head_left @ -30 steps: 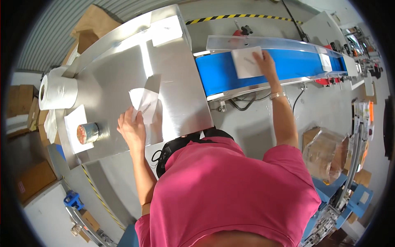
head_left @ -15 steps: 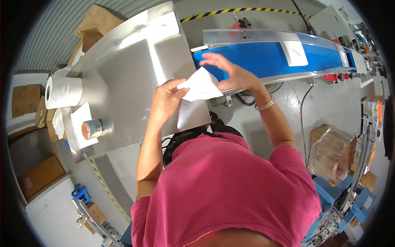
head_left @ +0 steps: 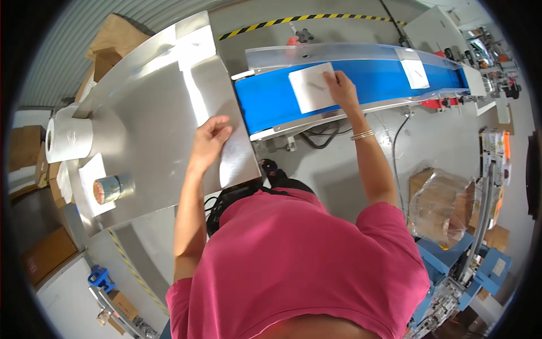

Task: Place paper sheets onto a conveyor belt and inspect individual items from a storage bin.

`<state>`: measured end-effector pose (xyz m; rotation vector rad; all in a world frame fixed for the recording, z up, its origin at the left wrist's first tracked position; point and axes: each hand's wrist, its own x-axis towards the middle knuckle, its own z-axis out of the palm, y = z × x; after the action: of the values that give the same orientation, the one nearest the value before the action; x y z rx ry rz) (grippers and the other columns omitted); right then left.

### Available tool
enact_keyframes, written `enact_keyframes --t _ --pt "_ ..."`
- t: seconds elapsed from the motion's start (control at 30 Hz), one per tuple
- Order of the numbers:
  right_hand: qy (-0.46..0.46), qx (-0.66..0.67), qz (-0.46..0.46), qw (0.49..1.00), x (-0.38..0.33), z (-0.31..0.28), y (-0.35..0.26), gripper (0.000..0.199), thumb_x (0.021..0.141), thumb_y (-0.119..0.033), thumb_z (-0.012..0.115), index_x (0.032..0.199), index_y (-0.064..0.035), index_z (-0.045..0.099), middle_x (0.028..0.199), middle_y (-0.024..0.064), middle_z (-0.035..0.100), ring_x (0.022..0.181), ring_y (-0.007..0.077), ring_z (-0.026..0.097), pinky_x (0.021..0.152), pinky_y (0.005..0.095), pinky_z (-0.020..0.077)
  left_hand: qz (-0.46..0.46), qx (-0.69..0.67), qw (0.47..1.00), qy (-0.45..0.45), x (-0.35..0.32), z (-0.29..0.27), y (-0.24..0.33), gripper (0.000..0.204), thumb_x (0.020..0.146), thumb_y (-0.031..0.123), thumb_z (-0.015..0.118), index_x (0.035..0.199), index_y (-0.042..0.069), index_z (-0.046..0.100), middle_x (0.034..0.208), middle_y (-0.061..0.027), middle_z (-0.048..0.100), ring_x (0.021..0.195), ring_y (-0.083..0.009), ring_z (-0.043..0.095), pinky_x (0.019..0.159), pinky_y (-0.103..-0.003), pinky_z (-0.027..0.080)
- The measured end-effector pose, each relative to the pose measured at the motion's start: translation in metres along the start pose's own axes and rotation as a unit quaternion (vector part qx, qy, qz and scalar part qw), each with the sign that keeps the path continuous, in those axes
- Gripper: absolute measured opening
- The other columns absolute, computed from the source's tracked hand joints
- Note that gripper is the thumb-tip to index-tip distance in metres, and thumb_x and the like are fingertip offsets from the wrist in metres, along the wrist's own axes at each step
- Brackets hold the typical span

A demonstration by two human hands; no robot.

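Note:
A flat white square packet (head_left: 311, 89) with a small dark print lies on the blue conveyor belt (head_left: 265, 107), close to the belt's near end. My right hand (head_left: 342, 93) pinches its right edge, thumb and fingers closed on it. Over the right part of the shiny metal table (head_left: 152, 124), my left hand (head_left: 209, 142) holds nothing, its thumb and fingertips apart. Farther along the belt to the right lies another white packet (head_left: 415, 72). At the table's far edge rests a white packet or stack (head_left: 196, 46); which one I cannot tell.
A clear guard (head_left: 299, 56) runs along the belt's far side. On the table's left are a white roll (head_left: 76, 138) and a round tin-like object (head_left: 107, 189) on white paper. A carton in clear plastic (head_left: 440, 203) stands on the floor at right.
The white packet, held up folded between both hands before, now lies flat on the belt under my right hand. My left hand has let go of it and stayed over the table.

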<state>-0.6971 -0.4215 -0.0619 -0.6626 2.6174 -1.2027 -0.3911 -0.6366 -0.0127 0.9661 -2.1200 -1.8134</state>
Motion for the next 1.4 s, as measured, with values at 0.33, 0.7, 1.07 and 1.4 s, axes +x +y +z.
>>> enact_keyframes --t 0.33,0.7,1.07,1.4 --pt "0.145 -0.487 -0.308 0.804 0.123 -0.125 0.236 0.029 0.084 -0.036 0.059 0.085 -0.0075 0.066 0.079 0.0154 0.065 0.066 0.0259 0.062 0.053 0.0388 0.0473 -0.026 0.030 0.999 0.028 -0.080 -0.018 -0.026 0.023 0.083 0.013 0.061 0.105 0.004 0.061 0.085 -0.0078 0.065 0.077 -0.0134 0.060 0.071 -0.028 0.049" --pt "-0.111 0.155 -0.287 0.939 -0.114 0.162 -0.232 0.042 0.088 -0.017 0.057 0.124 0.0011 0.046 0.115 0.0176 0.056 0.104 0.0255 0.055 0.089 0.0348 0.0436 -0.054 0.072 0.971 0.221 -0.265 -0.088 -0.098 0.031 0.084 0.024 0.062 0.107 0.002 0.059 0.091 -0.0158 0.063 0.079 -0.0275 0.063 0.072 -0.036 0.049" --pt "-0.578 0.074 -0.604 0.543 -0.480 0.377 -0.411 0.027 0.089 -0.017 0.056 0.109 0.0012 0.059 0.097 0.0141 0.064 0.088 0.0208 0.062 0.079 0.0311 0.0485 -0.332 0.145 0.785 0.502 -0.499 -0.148 -0.194 0.036 0.079 0.027 0.062 0.105 0.004 0.058 0.090 -0.0175 0.063 0.088 -0.0354 0.060 0.075 -0.047 0.047" --pt "-0.652 -0.086 -0.739 0.146 -0.664 0.461 -0.458 0.033 0.082 -0.013 0.061 0.112 -0.0008 0.057 0.093 0.0187 0.064 0.075 0.0276 0.063 0.069 0.0368 0.0497 -0.460 -0.125 0.400 0.783 -0.608 -0.010 -0.218 0.040 0.081 0.027 0.061 0.112 0.002 0.056 0.102 -0.0212 0.060 0.098 -0.0374 0.056 0.084 -0.045 0.045"
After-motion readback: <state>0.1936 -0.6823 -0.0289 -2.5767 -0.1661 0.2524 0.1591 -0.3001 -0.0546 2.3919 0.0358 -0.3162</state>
